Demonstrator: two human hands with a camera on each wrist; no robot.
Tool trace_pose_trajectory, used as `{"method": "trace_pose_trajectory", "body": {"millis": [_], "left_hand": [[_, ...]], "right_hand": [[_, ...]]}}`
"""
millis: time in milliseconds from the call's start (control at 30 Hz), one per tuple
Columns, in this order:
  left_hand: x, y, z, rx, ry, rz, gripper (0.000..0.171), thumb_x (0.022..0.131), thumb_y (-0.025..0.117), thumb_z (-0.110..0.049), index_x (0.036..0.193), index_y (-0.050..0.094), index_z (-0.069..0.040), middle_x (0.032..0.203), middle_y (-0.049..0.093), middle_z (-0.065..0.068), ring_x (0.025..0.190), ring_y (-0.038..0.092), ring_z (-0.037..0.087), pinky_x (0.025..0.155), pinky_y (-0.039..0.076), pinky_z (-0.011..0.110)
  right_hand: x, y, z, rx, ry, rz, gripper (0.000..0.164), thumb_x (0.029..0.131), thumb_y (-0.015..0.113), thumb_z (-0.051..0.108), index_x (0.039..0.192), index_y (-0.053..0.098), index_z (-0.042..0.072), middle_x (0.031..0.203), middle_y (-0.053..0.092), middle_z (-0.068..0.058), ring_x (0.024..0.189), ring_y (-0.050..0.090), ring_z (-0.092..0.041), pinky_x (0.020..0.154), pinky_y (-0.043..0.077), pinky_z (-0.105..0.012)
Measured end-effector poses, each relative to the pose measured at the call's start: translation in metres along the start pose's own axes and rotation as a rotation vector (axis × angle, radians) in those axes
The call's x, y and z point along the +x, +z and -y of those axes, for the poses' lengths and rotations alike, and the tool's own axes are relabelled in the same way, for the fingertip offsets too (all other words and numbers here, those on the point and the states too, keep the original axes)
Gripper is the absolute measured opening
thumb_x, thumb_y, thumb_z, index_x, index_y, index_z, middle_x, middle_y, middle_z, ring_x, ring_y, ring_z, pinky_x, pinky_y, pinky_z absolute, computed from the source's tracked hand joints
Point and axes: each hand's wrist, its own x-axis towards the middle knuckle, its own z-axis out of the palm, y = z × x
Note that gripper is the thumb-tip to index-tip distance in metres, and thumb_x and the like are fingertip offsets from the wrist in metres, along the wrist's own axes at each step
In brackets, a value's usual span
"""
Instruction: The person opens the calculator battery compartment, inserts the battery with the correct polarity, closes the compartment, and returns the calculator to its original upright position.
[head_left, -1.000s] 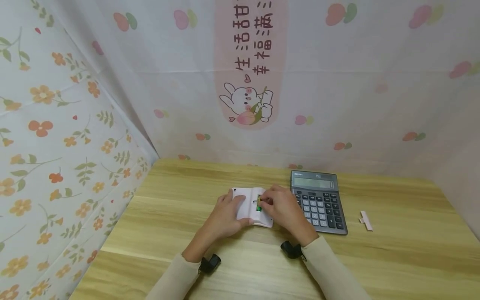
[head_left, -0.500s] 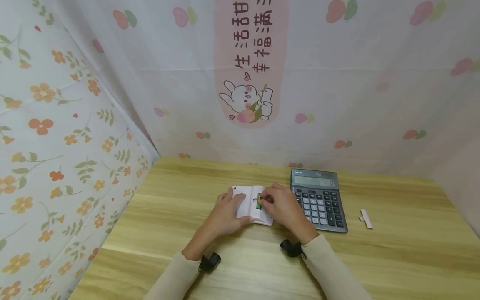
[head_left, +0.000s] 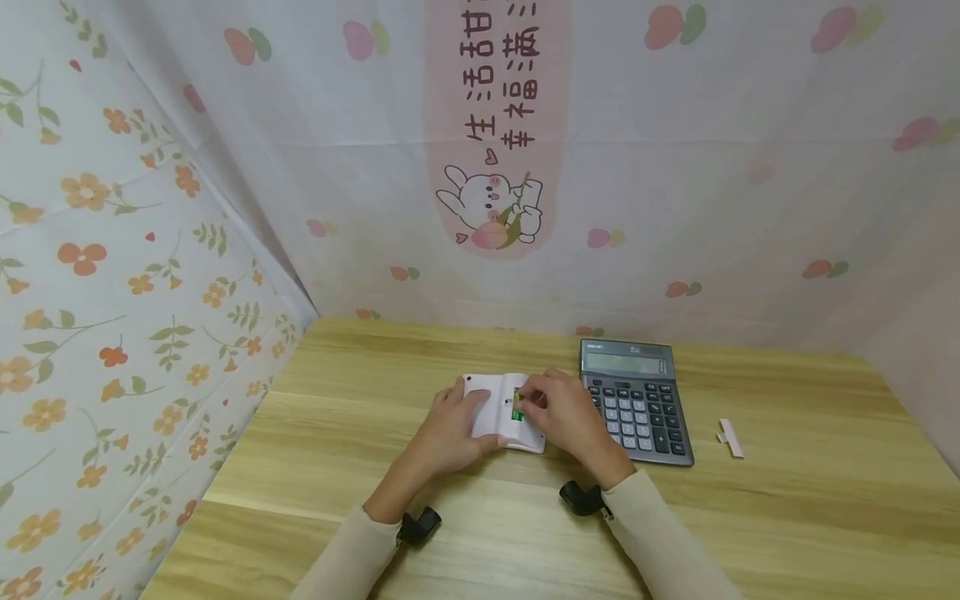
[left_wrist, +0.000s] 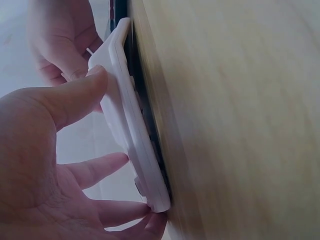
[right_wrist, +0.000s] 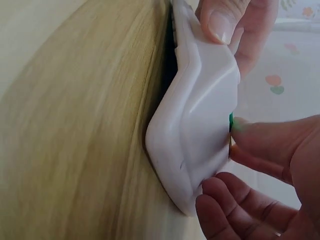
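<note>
A white calculator [head_left: 489, 421] lies with its back up on the table, and its keys show along the underside in the left wrist view. A green battery [head_left: 517, 409] shows in the open slot on its back. My left hand [head_left: 448, 429] grips the calculator's left part, thumb on the near edge and fingers at the far side. With thumb and forefinger my right hand [head_left: 567, 414] pinches the battery at the slot. In the right wrist view only a green sliver of the battery [right_wrist: 231, 121] shows beside the thumb; the rest is hidden.
A larger grey calculator [head_left: 637, 408] lies face up just right of my right hand. Farther right is a small pale T-shaped cover [head_left: 731, 439]. A printed curtain [head_left: 360, 167] hangs behind the wooden table [head_left: 300, 467].
The view shifts slightly. Both hands and the white calculator stay in nearly the same place, with my right fingers still at the battery.
</note>
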Motion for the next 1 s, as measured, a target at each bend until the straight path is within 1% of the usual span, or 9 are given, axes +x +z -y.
{"method": "trace_pose_trajectory", "body": {"millis": [200,333,467,567,700,900,1000], "left_hand": [[0.002,-0.001,0.000,0.005,0.002,-0.001,0.078,0.096,0.084,-0.045,0.157,0.058,-0.006,0.171,0.029,0.038,0.154,0.035,0.054,0.116,0.040,0.070],[0.002,-0.002,0.001,-0.009,0.001,-0.012,0.078,0.094,0.085,-0.044,0.156,0.059,-0.005,0.171,0.030,0.038,0.153,0.036,0.053,0.116,0.041,0.069],[0.001,-0.002,0.001,-0.022,0.001,-0.015,0.079,0.092,0.086,-0.043,0.155,0.059,-0.004,0.170,0.030,0.039,0.153,0.037,0.053,0.115,0.041,0.070],[0.000,-0.002,0.001,-0.024,0.001,-0.013,0.079,0.092,0.086,-0.043,0.156,0.059,-0.004,0.170,0.030,0.039,0.153,0.037,0.054,0.114,0.041,0.070],[0.000,-0.002,0.002,-0.016,0.006,-0.013,0.079,0.092,0.086,-0.043,0.156,0.059,-0.004,0.170,0.030,0.038,0.152,0.037,0.054,0.114,0.042,0.070],[-0.001,-0.002,0.002,-0.010,-0.001,-0.018,0.079,0.092,0.086,-0.044,0.155,0.060,-0.004,0.170,0.032,0.038,0.152,0.038,0.053,0.114,0.042,0.070],[0.000,-0.001,0.001,-0.011,0.007,-0.021,0.080,0.091,0.086,-0.044,0.154,0.060,-0.002,0.169,0.033,0.039,0.151,0.039,0.053,0.113,0.042,0.071]], "right_hand": [[0.000,-0.013,-0.003,0.059,0.016,0.047,0.013,0.100,0.079,0.010,0.111,0.084,0.007,0.104,0.075,-0.004,0.088,0.069,-0.018,0.076,0.059,-0.040],[0.000,-0.029,-0.006,0.073,0.046,0.072,0.015,0.103,0.076,0.011,0.115,0.084,0.007,0.109,0.079,-0.006,0.091,0.072,-0.020,0.079,0.060,-0.043],[-0.002,-0.051,-0.012,0.071,0.066,0.077,0.017,0.104,0.074,0.012,0.118,0.082,0.004,0.112,0.079,-0.009,0.094,0.074,-0.024,0.080,0.061,-0.047],[-0.005,-0.069,-0.020,0.073,0.071,0.069,0.019,0.105,0.073,0.012,0.119,0.081,0.002,0.111,0.079,-0.010,0.096,0.075,-0.028,0.083,0.061,-0.052],[-0.009,-0.093,-0.037,0.073,0.085,0.049,0.022,0.105,0.073,0.013,0.123,0.080,0.001,0.112,0.080,-0.012,0.099,0.076,-0.032,0.086,0.061,-0.055],[-0.020,-0.122,-0.059,0.088,0.137,0.038,0.029,0.105,0.074,0.013,0.128,0.076,-0.003,0.119,0.078,-0.019,0.103,0.075,-0.038,0.087,0.060,-0.055],[-0.027,-0.134,-0.067,0.070,0.160,0.032,0.031,0.104,0.075,0.015,0.129,0.076,-0.003,0.120,0.077,-0.021,0.103,0.075,-0.039,0.087,0.060,-0.056]]}}
